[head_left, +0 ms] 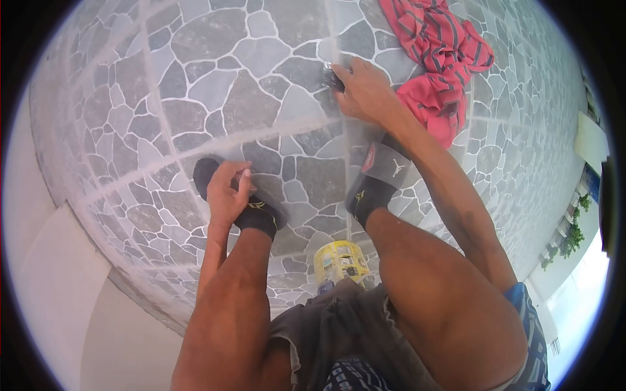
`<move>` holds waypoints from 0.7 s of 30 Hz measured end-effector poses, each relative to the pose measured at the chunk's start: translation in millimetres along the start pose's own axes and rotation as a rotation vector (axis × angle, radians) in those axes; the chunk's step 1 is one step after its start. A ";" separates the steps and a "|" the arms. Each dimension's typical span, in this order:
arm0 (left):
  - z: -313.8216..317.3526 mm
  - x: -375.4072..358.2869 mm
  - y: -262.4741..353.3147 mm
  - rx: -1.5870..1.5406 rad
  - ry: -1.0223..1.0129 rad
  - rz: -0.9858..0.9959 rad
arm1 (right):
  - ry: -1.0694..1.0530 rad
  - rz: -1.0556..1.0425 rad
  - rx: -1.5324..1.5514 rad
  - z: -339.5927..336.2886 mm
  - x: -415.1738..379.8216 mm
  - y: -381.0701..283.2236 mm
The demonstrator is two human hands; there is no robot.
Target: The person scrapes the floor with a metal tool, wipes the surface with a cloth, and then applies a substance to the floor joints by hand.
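My right hand (364,90) is closed around a small dark object (332,77) with a shiny edge, held against the stone-patterned floor tiles (261,58). Its exact kind is not clear. Right beside that hand lies a crumpled pink cloth (433,94) with dark stripes. My left hand (228,192) hovers over my left foot, in front of the black sock (257,218). Its fingers are curled in with the thumb near them, and whatever they may hold is too small to make out.
Between my legs stands a yellow bucket (340,251), partly hidden by my shorts. My right foot wears a slide sandal (388,166) over a black sock. Pale walls (55,260) border the floor at left. Green plants (572,241) show at the far right.
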State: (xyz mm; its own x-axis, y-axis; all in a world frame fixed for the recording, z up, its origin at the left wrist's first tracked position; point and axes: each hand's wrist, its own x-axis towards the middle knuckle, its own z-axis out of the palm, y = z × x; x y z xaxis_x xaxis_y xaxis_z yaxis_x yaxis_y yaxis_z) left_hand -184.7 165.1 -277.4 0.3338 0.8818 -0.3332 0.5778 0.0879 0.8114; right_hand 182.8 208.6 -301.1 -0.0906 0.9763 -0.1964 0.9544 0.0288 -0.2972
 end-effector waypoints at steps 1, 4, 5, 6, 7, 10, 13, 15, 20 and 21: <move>-1.2 2.1 1.9 0.011 0.004 0.006 | 0.020 -0.006 -0.008 0.7 -1.1 0.5; -2.0 3.2 7.3 0.014 0.021 0.034 | 0.050 -0.012 -0.046 1.9 -10.2 -2.9; -1.8 3.1 5.9 0.002 0.013 0.017 | 0.041 0.005 -0.064 1.7 -16.2 -4.6; -2.0 1.8 4.0 -0.010 0.001 -0.001 | 0.028 0.027 -0.081 2.4 -21.9 -5.9; -1.9 2.4 3.9 -0.020 -0.010 -0.017 | 0.042 0.017 -0.070 4.4 -19.4 -3.4; -2.0 2.7 7.1 -0.026 -0.009 0.007 | 0.093 0.005 -0.071 7.1 -4.7 4.9; -1.3 4.1 7.0 0.040 0.024 0.059 | 0.089 -0.004 -0.108 1.8 3.7 6.7; -2.4 4.4 7.5 0.029 0.014 0.038 | -0.024 -0.012 -0.074 0.5 -6.1 7.2; -0.5 2.3 7.0 0.001 0.005 0.026 | 0.079 -0.034 -0.106 0.0 4.3 13.4; 0.1 2.0 9.3 -0.026 0.002 -0.007 | 0.115 -0.052 -0.127 0.2 10.2 15.7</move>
State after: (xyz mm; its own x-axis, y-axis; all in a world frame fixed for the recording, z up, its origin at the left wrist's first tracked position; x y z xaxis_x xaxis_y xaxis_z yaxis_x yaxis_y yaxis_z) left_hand -178.6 167.7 -270.6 0.3280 0.8822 -0.3379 0.5607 0.1061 0.8212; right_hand 196.8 219.0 -307.9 -0.1148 0.9907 -0.0733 0.9781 0.0999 -0.1824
